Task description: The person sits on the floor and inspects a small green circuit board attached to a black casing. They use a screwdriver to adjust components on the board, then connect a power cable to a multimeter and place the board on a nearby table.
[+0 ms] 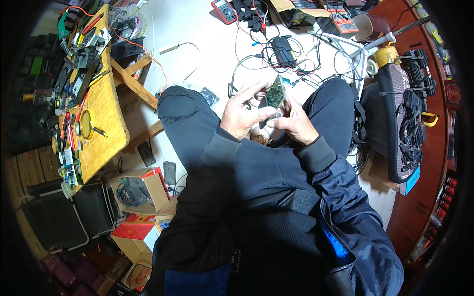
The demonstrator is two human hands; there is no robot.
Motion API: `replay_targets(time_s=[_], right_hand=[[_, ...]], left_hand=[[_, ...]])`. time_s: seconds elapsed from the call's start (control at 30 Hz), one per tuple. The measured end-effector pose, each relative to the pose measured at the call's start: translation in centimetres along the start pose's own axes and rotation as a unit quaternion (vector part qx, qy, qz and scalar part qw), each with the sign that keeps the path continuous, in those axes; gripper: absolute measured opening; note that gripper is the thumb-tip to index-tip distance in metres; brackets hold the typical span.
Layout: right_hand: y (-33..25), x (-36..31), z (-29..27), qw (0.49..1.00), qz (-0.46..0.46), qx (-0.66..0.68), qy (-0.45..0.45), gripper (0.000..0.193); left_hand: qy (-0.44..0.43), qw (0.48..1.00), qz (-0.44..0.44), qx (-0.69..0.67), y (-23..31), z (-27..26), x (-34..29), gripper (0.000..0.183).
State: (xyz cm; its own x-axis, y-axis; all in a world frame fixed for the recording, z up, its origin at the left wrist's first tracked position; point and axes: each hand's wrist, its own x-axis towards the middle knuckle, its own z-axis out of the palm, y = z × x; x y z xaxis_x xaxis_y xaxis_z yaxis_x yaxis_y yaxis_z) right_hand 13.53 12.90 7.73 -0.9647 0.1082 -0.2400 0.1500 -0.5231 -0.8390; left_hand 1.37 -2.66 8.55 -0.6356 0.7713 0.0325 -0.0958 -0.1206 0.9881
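A green circuit board (276, 94) is held up, tilted, between my two hands above my lap. My left hand (242, 112) grips its left side, thumb and fingers closed at the edge. From the other side my right hand (298, 123) pinches its lower right part. Small parts dot the face of the board, but they are too small to name. Below the hands, between my legs, something pale and brownish shows in part; I cannot make out what it is.
On the white floor ahead lie a black power adapter (283, 51), tangled cables and a red multimeter (224, 11). To the left a yellow wooden table (106, 135) bears tools and a magnifying glass (87, 123). Cardboard boxes (140, 195) stand lower left; a padded seat (392, 118) with cables stands right.
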Motion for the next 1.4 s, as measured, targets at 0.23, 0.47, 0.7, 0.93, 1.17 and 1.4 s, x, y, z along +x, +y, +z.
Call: replay_targets(time_s=[0.23,0.47,0.7,0.93,1.17,1.4], right_hand=[[0.7,-0.5,-1.8,0.974,0.029,0.22,-0.048,0.076],[1.6,-0.3,-2.2,0.945,0.057,0.318,-0.055,0.073],[0.6,-0.1,-1.4,0.934,0.072,0.338,-0.09,0.078],[1.4,0.1,-2.0,0.922,0.071,0.365,-0.106,0.073],[1.5,0.2,-1.4,0.943,0.084,0.323,-0.01,0.064],[1.1,0.7,-1.4,0.946,0.125,0.298,0.015,0.057]], left_hand=[[0.069,0.994,-0.061,0.051,-0.6,0.5,0.3,0.036],[0.084,0.973,-0.197,-0.09,-0.8,0.9,0.7,0.027],[0.11,0.942,-0.209,-0.239,-1.0,0.7,0.7,0.025],[0.139,0.925,-0.243,-0.257,-0.9,0.4,0.6,0.026],[0.15,0.927,-0.233,-0.254,-0.8,0.2,0.4,0.023],[0.159,0.948,-0.153,-0.23,-1.9,0.3,0.7,0.025]])
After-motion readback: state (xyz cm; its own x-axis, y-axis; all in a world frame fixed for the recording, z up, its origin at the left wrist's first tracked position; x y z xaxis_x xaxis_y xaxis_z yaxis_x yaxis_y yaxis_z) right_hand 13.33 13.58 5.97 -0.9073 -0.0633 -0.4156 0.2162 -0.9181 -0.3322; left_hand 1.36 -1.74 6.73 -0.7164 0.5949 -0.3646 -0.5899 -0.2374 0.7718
